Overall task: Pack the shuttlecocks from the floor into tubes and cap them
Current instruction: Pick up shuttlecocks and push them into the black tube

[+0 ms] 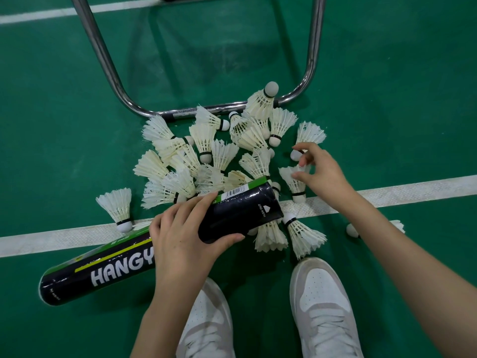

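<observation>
Several white feather shuttlecocks (206,156) lie in a heap on the green floor. A long black tube (108,272) marked HANGY slants from lower left toward the heap, and my left hand (185,239) is wrapped around its upper part (240,210). My right hand (320,174) hovers at the heap's right side, fingers curled. Its fingertips touch the cork of one shuttlecock (308,136) and the feathers of another (293,179). Neither is lifted. The tube's far end is hidden among the feathers.
A chrome chair frame (121,91) bends along the floor behind the heap. A white court line (413,189) crosses under the tube and shuttlecocks. My two white shoes (320,301) stand at the bottom. One stray shuttlecock (352,230) peeks from under my right forearm.
</observation>
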### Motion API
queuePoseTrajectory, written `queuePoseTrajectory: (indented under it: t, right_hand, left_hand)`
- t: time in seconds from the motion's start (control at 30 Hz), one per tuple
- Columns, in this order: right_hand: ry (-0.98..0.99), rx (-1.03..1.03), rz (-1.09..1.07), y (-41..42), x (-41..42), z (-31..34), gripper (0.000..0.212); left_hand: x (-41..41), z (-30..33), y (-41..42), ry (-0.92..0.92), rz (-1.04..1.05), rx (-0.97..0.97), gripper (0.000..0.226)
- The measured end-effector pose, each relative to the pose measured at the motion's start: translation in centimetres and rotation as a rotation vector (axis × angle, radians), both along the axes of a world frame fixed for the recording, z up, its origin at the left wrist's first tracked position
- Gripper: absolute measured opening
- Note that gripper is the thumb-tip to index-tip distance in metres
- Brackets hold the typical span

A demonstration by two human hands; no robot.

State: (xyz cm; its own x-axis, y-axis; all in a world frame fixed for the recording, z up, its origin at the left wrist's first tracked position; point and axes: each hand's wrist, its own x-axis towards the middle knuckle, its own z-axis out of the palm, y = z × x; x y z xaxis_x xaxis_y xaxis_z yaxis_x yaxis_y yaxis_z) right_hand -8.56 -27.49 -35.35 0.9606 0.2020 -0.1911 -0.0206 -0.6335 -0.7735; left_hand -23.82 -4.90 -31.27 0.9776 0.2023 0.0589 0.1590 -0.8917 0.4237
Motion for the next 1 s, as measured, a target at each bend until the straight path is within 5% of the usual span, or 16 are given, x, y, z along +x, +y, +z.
queuePoseTrajectory:
  t: [0.33, 0.77, 1.0]
  right_hand:
    - [0.143, 0.011, -0.013, -0.9, -1.4, 0.2, 0.043]
    - [-0.018, 0.391, -0.126, -0.1, -4.3, 7.9, 0.039]
    - [-0.029, 0.412, -0.159, 0.9, -6.1, 8.0, 0.039]
  left_hand:
    - [0.0, 0.0, 0.0, 0.003, 0.004, 0.0, 0.078]
    - [0.2, -0.3, -0.3, -0.004, -0.005, 0.023, 0.077]
    - [0.0, -0.5, -0.1, 0.01, 0.001, 0.011, 0.078]
